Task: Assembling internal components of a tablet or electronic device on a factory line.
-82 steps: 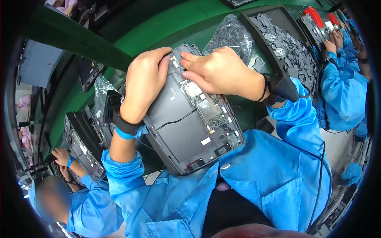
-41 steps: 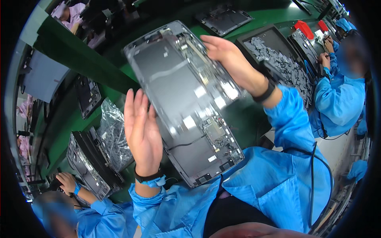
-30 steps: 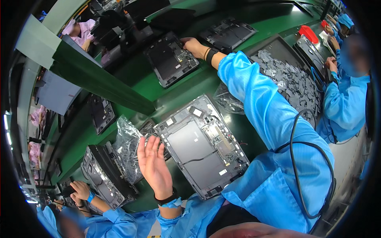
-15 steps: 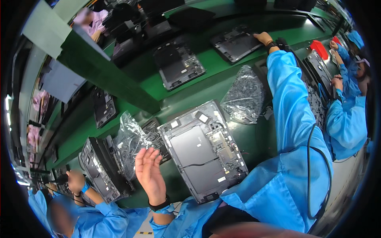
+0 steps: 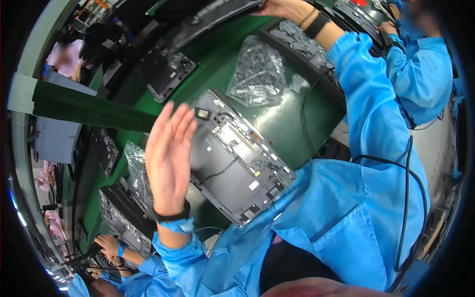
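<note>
Stretched to the far edge of the view, my right hand (image 5: 289, 10) grips the end of a dark laptop base (image 5: 213, 27), which is tilted so that it shows nearly edge-on. My left hand (image 5: 170, 158) is raised with its fingers extended, palm showing, and holds nothing. Behind it, close to my body, lies an opened laptop base (image 5: 225, 185) with a flat battery, a black cable and a circuit board exposed. The left hand covers part of its left side in this view. Another opened laptop base (image 5: 166, 74) rests on the green bench farther back.
A clear bag of small dark parts (image 5: 260, 72) lies beside a tray of grey pieces (image 5: 299, 42). Another clear bag (image 5: 138, 171) is at the left. A green post (image 5: 94, 106) crosses the left side. Co-workers in blue sit to the right and lower left.
My right hand has lifted the far laptop base off the bench and tilted it, moving it left. My left hand has risen and straightened its fingers. The whole view has shifted.
</note>
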### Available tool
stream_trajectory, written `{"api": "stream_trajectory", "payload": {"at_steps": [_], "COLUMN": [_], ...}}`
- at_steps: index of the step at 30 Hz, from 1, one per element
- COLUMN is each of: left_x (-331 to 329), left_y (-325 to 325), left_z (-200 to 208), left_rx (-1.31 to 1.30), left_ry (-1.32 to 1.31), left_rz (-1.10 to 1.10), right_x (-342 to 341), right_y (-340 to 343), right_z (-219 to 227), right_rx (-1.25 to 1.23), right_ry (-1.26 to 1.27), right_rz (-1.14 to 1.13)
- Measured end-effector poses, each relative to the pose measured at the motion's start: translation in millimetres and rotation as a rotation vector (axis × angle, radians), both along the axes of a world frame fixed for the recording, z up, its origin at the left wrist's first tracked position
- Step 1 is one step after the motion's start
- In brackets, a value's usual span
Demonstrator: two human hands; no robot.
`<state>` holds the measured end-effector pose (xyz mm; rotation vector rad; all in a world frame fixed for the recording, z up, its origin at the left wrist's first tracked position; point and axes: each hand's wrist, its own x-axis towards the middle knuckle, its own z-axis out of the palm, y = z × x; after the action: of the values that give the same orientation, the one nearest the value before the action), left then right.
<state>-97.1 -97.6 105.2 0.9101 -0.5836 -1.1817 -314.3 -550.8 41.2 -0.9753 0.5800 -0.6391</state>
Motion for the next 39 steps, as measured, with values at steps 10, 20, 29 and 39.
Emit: {"api": "stream_trajectory", "payload": {"at_steps": [10,20,29,39], "left_x": [-31.8,4.3,18.0,7.9], "left_y": [-36.2,87.7,113.4,59.1], "left_z": [3.9,-29.5,-51.0,9.5], "left_rx": [-0.156,0.265,0.467,0.042], "left_ry": [-0.044,-0.266,-0.421,-1.803], "left_rz": [0.280,0.349,0.214,0.420], "right_x": [-0.8,-1.3,25.1,21.3], "right_y": [372.6,286.3,272.9,280.3], "right_z": [65.8,-51.3,-78.7,-73.3], "right_rx": [-0.170,-1.370,-1.434,-1.380], "right_ry": [-0.296,0.496,0.590,0.692], "right_rz": [-0.205,-0.135,0.008,0.031]}}
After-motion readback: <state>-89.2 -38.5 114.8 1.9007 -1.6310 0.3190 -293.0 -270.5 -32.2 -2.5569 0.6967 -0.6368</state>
